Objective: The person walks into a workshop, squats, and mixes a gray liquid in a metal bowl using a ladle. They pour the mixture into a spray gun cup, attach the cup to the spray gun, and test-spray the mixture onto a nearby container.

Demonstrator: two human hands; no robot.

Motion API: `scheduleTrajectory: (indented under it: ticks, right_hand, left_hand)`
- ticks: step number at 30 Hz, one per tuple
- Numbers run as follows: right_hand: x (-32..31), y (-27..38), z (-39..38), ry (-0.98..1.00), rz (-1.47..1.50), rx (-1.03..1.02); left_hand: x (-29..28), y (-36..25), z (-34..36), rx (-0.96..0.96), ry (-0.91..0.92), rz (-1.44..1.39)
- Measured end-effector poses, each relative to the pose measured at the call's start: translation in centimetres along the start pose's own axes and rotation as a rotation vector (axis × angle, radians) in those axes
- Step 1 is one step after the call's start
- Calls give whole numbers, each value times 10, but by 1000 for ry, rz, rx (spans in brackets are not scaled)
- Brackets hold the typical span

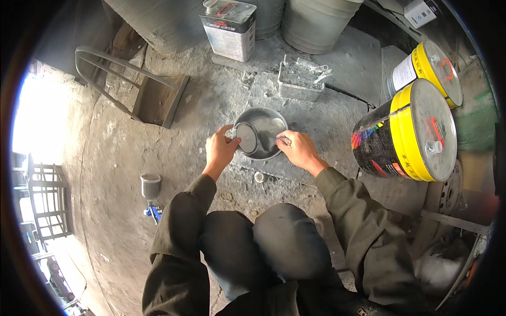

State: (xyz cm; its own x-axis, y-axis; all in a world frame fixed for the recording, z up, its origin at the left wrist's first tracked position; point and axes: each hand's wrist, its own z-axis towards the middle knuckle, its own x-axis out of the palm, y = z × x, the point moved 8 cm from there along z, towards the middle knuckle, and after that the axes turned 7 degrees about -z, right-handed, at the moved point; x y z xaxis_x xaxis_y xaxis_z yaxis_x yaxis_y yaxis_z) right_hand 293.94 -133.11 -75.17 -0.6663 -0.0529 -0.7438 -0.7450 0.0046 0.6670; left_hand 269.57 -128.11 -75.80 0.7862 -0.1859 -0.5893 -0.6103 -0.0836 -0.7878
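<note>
Between my hands a round grey bowl stands on the floor, with greyish liquid or residue inside. My left hand is closed on the edge of a small round cup, which is held within the bowl's left side. At the bowl's right rim, my right hand is closed in a pinch; a small light bit shows between its fingers, too small to name. A small white cap lies just in front of the bowl.
A spray gun with a grey cup is to the left. Behind the bowl are a messy rectangular tray, a metal can and a grey bucket. Yellow-banded drums lie right. A metal-handled dustpan-like box sits far left.
</note>
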Motion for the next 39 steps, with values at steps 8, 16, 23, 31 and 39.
scheduleTrajectory:
  ticks: [8,16,23,31,39]
  right_hand:
    - [20,-4,-20,3,495,99]
    - [-9,13,-10,-111,14,-208]
    - [14,-14,-4,167,480,59]
    - [4,12,-9,214,145,-268]
    - [-25,29,8,43,-103,-331]
  left_hand:
    - [24,-11,23,15,53,219]
    - [29,-3,33,-20,51,261]
    - [32,3,28,4,57,202]
    - [37,-2,28,34,115,171]
    - [24,4,24,52,55,254]
